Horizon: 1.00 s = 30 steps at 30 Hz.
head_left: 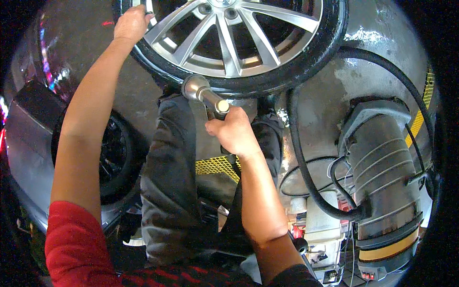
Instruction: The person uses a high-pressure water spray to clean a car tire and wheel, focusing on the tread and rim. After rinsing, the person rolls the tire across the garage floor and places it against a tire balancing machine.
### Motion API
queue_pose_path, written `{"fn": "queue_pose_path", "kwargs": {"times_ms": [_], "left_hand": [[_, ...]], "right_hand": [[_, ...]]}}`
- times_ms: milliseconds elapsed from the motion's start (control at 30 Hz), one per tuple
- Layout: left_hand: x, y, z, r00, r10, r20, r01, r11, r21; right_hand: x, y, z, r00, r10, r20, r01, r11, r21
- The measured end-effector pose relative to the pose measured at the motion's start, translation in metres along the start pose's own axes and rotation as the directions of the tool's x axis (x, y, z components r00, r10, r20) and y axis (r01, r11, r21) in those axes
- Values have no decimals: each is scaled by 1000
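Observation:
A wheel (229, 67) with silver spokes and a black, wet-looking tyre fills the top of the view. At its left edge is my left hand (131, 23), its fingers curled over the tyre and rim; part of the grip is hidden. My right hand (234, 131) is closed round the handle of a spray gun (209, 98) with a flared, bell-shaped metal nozzle. That nozzle points up and left, close to the tyre's lower edge. Whether it touches the tyre I cannot tell. My legs (169, 191) in dark trousers are below the wheel.
At the right stands a black drum-shaped vacuum (387, 172) with a grey top. Its thick black hose (299, 158) loops beside the wheel. A grey car (36, 129) with a dark wheel (117, 153) is on the left. Yellow mesh strips (217, 166) mark the wet floor.

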<state>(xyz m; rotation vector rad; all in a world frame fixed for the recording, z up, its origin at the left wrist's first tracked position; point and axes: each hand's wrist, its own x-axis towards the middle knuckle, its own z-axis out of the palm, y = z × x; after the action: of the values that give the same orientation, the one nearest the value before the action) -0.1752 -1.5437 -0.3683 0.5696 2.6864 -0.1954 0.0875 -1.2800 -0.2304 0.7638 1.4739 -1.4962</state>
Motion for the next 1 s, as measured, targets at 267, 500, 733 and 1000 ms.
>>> {"fn": "queue_pose_path", "kwargs": {"times_ms": [267, 500, 733, 1000], "left_hand": [[7, -9, 12, 988, 141, 57, -145, 987, 72], [8, 12, -1, 995, -50, 82, 40, 993, 114], [13, -1, 11, 993, 54, 104, -66, 991, 114], [12, 31, -17, 959, -152, 239, 119, 982, 148]], "right_hand": [[-7, -6, -3, 996, 50, 74, -51, 999, 18], [-7, 9, 1, 999, 48, 1, -48, 997, 53], [-7, 14, 2, 1000, 23, -8, -22, 998, 52], [-7, 21, -1, 1000, 6, -2, -6, 1000, 23]]}}
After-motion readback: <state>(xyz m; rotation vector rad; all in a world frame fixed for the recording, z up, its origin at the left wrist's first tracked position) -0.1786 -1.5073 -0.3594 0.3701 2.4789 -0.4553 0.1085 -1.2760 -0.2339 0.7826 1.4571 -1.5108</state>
